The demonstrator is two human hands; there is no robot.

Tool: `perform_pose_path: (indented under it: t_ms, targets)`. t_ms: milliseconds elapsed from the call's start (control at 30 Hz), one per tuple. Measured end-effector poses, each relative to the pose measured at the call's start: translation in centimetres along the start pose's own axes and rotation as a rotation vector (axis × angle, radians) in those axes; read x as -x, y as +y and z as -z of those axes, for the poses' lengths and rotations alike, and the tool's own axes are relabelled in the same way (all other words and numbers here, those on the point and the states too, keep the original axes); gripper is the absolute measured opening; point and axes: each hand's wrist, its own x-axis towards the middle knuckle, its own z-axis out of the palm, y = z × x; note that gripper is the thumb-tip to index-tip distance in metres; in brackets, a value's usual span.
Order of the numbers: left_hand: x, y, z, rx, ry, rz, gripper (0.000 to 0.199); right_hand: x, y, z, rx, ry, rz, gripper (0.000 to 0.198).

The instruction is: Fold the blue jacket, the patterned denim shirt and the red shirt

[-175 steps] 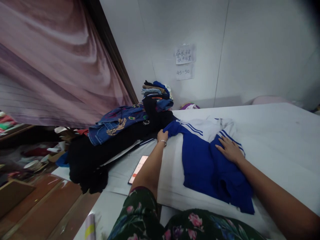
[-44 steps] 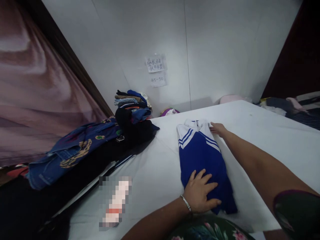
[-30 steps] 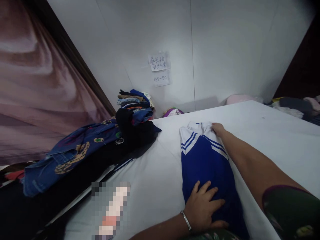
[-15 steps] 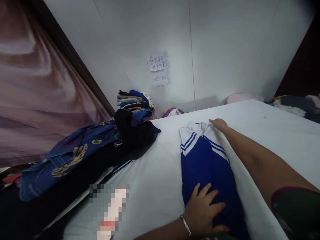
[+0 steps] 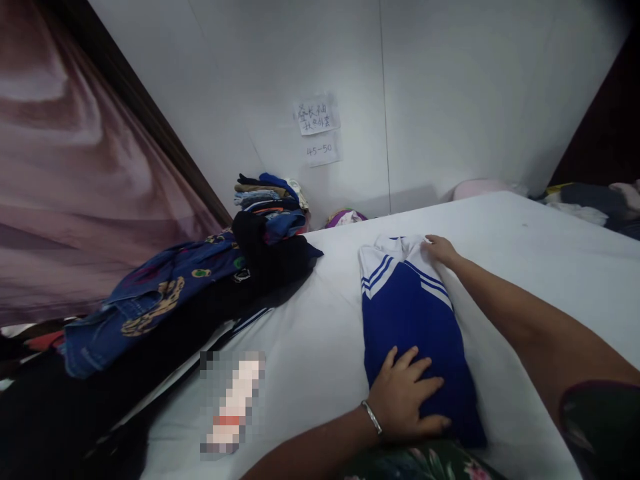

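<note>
A blue-and-white top [image 5: 415,320] is drawn into a narrow panel on the white worktop [image 5: 540,267], its sleeves no longer spread wide as in the view some seconds earlier; whether they are tucked beneath is hidden. The lower part is covered by the left hand [image 5: 407,397], laid palm down with fingers fanned wide and nothing gripped. At the far end, the right-side shoulder near the collar [image 5: 393,245] is met by the right hand [image 5: 443,252]; whether cloth is pinched there cannot be told. Over the last second, little is altered beyond a slight shift of view. By the slimmer outline, the sides are judged to be brought in, with smoothing and straightening now in hand. At left, well apart, a denim garment [image 5: 113,327] is heaped with black clothing [image 5: 185,350], a folded stack [image 5: 267,195] set beyond
</note>
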Motion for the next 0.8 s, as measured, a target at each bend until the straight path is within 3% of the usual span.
perform_pose_path:
  t_ms: [100,200,300,433,533,633,800]
  targets:
    - [0.0,0.3,0.1,0.041,0.010,0.023,0.063,4.3,0.3,1.2,0.017,0.024,0.142,0.047]
    - [0.0,0.5,0.1,0.058,0.024,0.035,0.062,10.2,1.0,1.3,0.055,0.012,0.428,0.049]
    - [-0.1,0.5,0.0,0.061,0.042,0.042,0.060,15.9,1.5,0.4,0.166,-0.156,0.635,0.054]
    - [-0.3,0.6,0.0,0.052,0.037,0.052,0.059,19.5,1.8,-0.6,0.287,-0.378,0.628,0.059]
    - [-0.4,0.9,0.5,0.053,0.026,0.046,0.061,19.7,1.8,-0.1,0.212,-0.335,0.591,0.057]
    - [0.0,1.0,1.7,0.062,0.073,0.030,0.062,20.1,2.1,0.6,0.121,-0.262,0.639,0.051]
    - [2.3,-0.9,3.4,0.084,0.257,0.116,0.049,22.5,3.2,1.5,0.063,-0.397,0.687,0.049]
